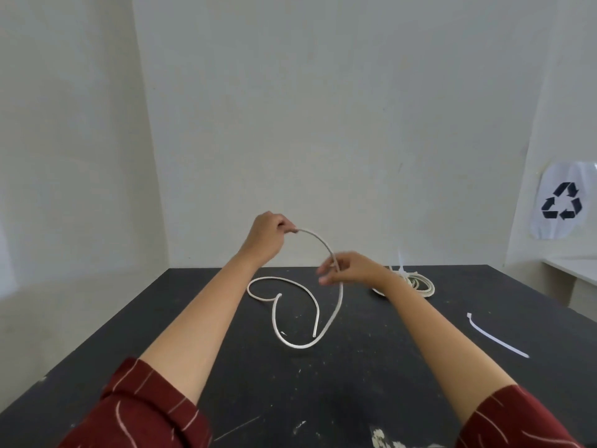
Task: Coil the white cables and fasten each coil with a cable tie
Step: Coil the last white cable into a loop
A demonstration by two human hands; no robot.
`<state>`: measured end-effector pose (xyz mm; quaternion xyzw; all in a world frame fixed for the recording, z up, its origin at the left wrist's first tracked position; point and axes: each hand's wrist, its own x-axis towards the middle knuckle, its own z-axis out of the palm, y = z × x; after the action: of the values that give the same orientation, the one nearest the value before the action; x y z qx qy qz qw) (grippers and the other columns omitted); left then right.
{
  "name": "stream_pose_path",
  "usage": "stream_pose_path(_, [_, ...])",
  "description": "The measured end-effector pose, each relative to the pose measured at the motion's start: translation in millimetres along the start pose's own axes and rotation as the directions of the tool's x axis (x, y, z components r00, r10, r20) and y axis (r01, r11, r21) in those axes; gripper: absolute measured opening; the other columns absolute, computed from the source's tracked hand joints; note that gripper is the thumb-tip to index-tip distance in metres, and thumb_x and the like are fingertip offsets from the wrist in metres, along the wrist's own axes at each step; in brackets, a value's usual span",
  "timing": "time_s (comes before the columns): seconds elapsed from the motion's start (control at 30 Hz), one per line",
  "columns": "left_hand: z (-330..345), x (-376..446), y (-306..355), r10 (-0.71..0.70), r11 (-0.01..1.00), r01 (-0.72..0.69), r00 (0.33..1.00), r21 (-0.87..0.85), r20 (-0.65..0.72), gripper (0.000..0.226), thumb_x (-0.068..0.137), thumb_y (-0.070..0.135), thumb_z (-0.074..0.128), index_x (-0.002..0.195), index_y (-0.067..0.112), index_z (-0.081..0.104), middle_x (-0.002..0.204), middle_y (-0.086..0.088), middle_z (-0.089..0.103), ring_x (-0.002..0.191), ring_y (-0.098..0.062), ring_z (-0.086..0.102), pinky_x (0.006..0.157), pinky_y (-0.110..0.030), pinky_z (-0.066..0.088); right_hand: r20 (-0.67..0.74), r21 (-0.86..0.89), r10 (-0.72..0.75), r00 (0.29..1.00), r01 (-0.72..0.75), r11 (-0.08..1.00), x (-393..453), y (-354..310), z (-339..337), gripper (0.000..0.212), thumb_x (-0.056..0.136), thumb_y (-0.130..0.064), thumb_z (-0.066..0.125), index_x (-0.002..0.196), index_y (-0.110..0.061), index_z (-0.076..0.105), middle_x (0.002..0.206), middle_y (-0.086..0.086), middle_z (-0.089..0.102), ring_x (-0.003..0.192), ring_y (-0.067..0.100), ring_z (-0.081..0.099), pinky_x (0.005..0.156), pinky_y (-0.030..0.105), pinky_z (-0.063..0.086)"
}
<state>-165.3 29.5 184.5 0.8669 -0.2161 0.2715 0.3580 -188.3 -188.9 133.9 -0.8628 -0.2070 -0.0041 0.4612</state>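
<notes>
**One coil tied, a second cable only begun**

A person in dark red patterned sleeves works at a black table (193, 334), holding a loose white cable (337, 305) above its surface. The left hand (266, 236) pinches one end of the cable between thumb and fingertips, with the other fingers curled in; the right hand (345, 268) has its fingers loosely closed around the cable a short way along, though motion blur hides exactly how they grip. Between the two hands the cable forms a raised arch. From the right hand it drops to the table and wanders in open, uneven bends toward the table's near side, then back toward the left hand, and its free end lies just beside the lowest bend.

Behind the right hand, toward the table's far edge, rests a finished coil (416, 284) of white cable, which appears already bound, with what looks like the tail of a cable tie standing up from it. A spare cable tie (497, 339) lies flat to the right of the right forearm, well apart from both cables.

Judging from this, one cable is done. The cable in hand is at its first loop; it remains to be wound and then fastened, presumably with the spare tie.
</notes>
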Motion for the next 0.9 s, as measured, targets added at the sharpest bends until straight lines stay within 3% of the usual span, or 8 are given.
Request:
stream_pose_path(0.13, [-25.3,9.2,-17.9,-0.218,0.976,0.212,0.967,-0.056,-0.131,0.029,0.097,0.007,0.039,0.096,0.005,0.069,0.108,-0.010,0.066,0.092,-0.024,0.057,0.072,-0.027,0.039,-0.083,0.074,0.069,0.994,-0.063,0.995,-5.2,26.9,2.6,0.014,0.097,-0.009,0.056,0.102,-0.012,0.069,0.092,0.002,0.071,0.083,0.010,0.070,0.079,0.020,0.052])
stream_pose_path(0.2, [-28.5,8.8,-20.3,-0.305,0.949,0.297,0.950,-0.108,-0.071,0.029,0.100,0.012,0.037,0.103,0.005,0.065,0.112,-0.006,0.062,0.099,-0.024,0.055,0.079,-0.028,0.040,-0.265,0.209,0.033,0.964,0.024,0.978,4.5,17.8,-7.4,0.024,0.100,-0.003,0.047,0.096,-0.016,0.068,0.088,0.004,0.064,0.071,0.011,0.070,0.078,0.028,0.054])
stream_pose_path(0.33, [-18.7,6.5,-19.5,-0.289,0.936,0.308,0.949,-0.171,0.128,0.023,0.101,0.013,0.039,0.098,0.009,0.061,0.101,-0.007,0.061,0.094,-0.020,0.054,0.078,-0.027,0.041,-0.531,0.157,-0.068,0.845,0.177,0.972,25.7,-21.1,-29.4,0.029,0.101,-0.011,0.045,0.102,-0.023,0.071,0.086,0.002,0.054,0.063,0.014,0.052,0.060,0.027,0.049])
stream_pose_path(0.43, [-8.4,1.2,-18.7,-0.260,0.901,0.326,0.934,-0.287,0.244,0.018,0.096,0.000,0.048,0.109,-0.001,0.059,0.106,-0.010,0.063,0.095,-0.017,0.058,0.075,-0.016,0.048,-0.577,0.081,-0.080,0.813,0.155,0.985,35.6,-38.1,-34.7,0.028,0.101,-0.019,0.047,0.105,-0.026,0.074,0.083,-0.001,0.054,0.061,0.013,0.042,0.054,0.020,0.035])
stream_pose_path(0.53, [-6.0,-3.5,-16.0,-0.283,0.786,0.401,0.910,-0.471,0.303,0.020,0.094,0.004,0.056,0.113,0.000,0.055,0.105,-0.019,0.064,0.083,-0.026,0.066,0.077,-0.021,0.057,-0.568,-0.113,-0.152,0.809,0.106,0.988,40.7,-43.5,-35.6,0.027,0.101,-0.015,0.049,0.103,-0.022,0.075,0.076,0.005,0.060,0.058,0.017,0.037,0.046,0.015,0.028])
stream_pose_path(0.7, [-6.2,-5.4,-10.8,-0.331,0.696,0.449,0.893,-0.559,0.305,0.019,0.098,0.011,0.050,0.108,-0.004,0.056,0.095,-0.015,0.070,0.076,-0.023,0.069,0.062,-0.025,0.060,-0.614,0.017,-0.104,0.782,0.145,0.989,38.6,-43.4,-27.4,0.016,0.098,-0.020,0.057,0.102,-0.017,0.073,0.082,-0.002,0.066,0.052,0.006,0.056,0.049,0.010,0.043])
stream_pose_path(0.8, [1.7,-6.9,-5.6,-0.390,0.451,0.432,0.882,-0.781,0.263,0.021,0.099,0.010,0.048,0.112,-0.006,0.051,0.103,-0.019,0.067,0.080,-0.024,0.069,0.063,-0.025,0.060,-0.597,0.120,-0.056,0.800,0.159,0.980,39.8,-40.3,-15.6,0.020,0.097,-0.026,0.059,0.105,-0.011,0.068,0.090,0.007,0.067,0.055,0.009,0.063,0.056,0.024,0.052])
stream_pose_path(0.9, [11.7,-7.3,0.7,-0.446,0.246,0.365,0.865,-0.898,0.229,0.021,0.101,0.008,0.043,0.114,-0.007,0.048,0.107,-0.020,0.064,0.081,-0.024,0.068,0.065,-0.024,0.060,-0.418,0.262,0.005,0.908,0.116,0.958,38.1,-36.7,-3.0,0.023,0.095,-0.031,0.063,0.112,-0.016,0.065,0.096,0.006,0.065,0.063,0.011,0.063,0.063,0.027,0.052])
